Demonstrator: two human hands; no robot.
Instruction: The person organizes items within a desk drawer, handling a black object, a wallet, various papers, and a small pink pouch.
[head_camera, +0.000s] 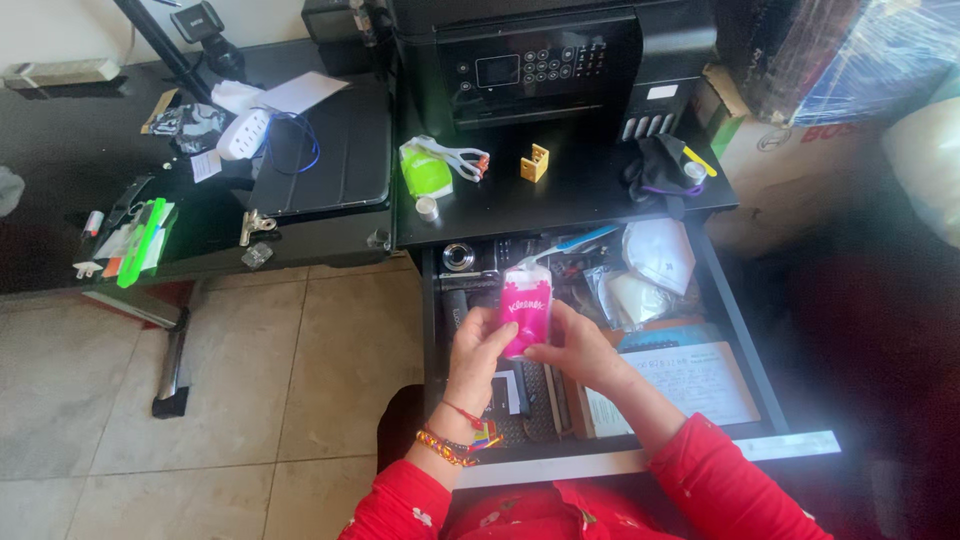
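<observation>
Both hands held a pink tissue pack (527, 308) upright over the open drawer (745, 330). The left hand (478, 352) had its grip pinched on the pack's lower left edge, and the right hand (578, 352) pinched the lower right side. White face masks (660, 255) lay in the drawer behind the pack, beside what looked like a toothbrush (580, 240). On the black bench (580, 195) above sat a printer (555, 60), scissors (462, 160) and a small yellow block (535, 162).
</observation>
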